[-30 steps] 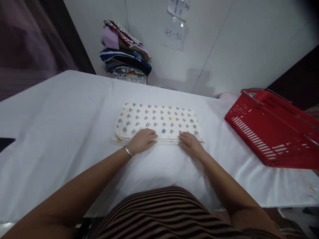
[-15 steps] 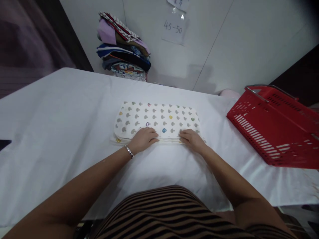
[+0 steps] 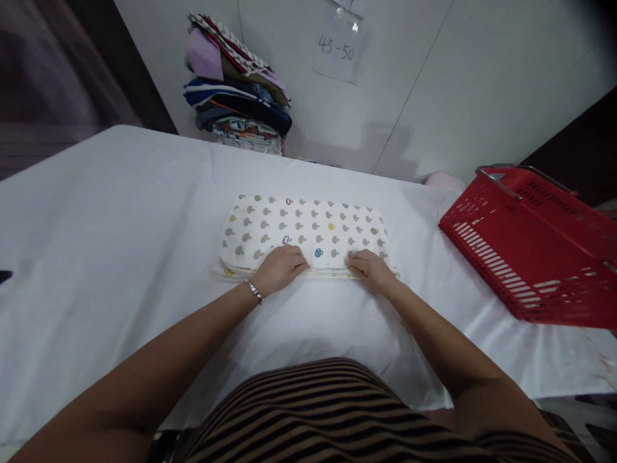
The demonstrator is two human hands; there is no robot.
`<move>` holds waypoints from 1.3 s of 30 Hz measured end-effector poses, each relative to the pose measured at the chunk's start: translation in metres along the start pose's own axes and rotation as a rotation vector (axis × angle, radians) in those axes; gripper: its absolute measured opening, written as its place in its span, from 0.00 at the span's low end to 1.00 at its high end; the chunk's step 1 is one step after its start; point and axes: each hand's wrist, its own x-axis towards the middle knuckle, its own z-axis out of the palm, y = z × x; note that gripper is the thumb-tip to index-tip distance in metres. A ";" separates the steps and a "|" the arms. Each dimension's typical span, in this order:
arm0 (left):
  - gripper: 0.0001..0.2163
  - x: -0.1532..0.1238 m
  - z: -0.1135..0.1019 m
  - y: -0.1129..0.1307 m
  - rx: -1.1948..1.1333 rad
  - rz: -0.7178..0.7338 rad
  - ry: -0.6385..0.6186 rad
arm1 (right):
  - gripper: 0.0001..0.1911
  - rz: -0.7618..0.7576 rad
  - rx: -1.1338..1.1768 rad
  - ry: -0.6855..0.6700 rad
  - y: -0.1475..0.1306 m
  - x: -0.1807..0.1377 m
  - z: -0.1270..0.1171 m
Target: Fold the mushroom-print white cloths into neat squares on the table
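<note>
A white cloth printed with grey and a few coloured mushrooms lies folded in layers on the white-covered table. At its near edge, left of the middle, my left hand pinches the layers between thumb and fingers; a metal bracelet circles that wrist. Farther right on the same edge, my right hand is closed on the cloth in a similar pinch. Both thumbs are toward the near side, and the cloth's underside is hidden.
A red plastic basket with metal handles rests tilted at the table's right. Beyond the far edge, a stack of folded textiles stands against the white wall, where a paper reads "45-50".
My left hand has shifted very slightly right along the near edge. My right hand and the cloth stay nearly where they were; the camera view has tilted a little.
</note>
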 end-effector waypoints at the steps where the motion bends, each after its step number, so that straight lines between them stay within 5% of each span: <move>1: 0.14 0.000 0.000 0.001 0.001 -0.005 0.002 | 0.12 -0.005 -0.014 -0.008 0.000 0.000 0.000; 12: 0.10 -0.006 0.003 0.012 0.063 -0.033 0.056 | 0.09 0.042 -0.085 0.040 -0.007 -0.004 0.002; 24: 0.10 -0.009 0.002 0.015 0.088 0.009 0.009 | 0.11 -0.077 -0.067 0.023 -0.009 -0.007 -0.003; 39: 0.11 -0.001 -0.002 0.015 0.110 0.023 -0.088 | 0.13 -0.030 -0.153 -0.107 -0.009 -0.001 -0.005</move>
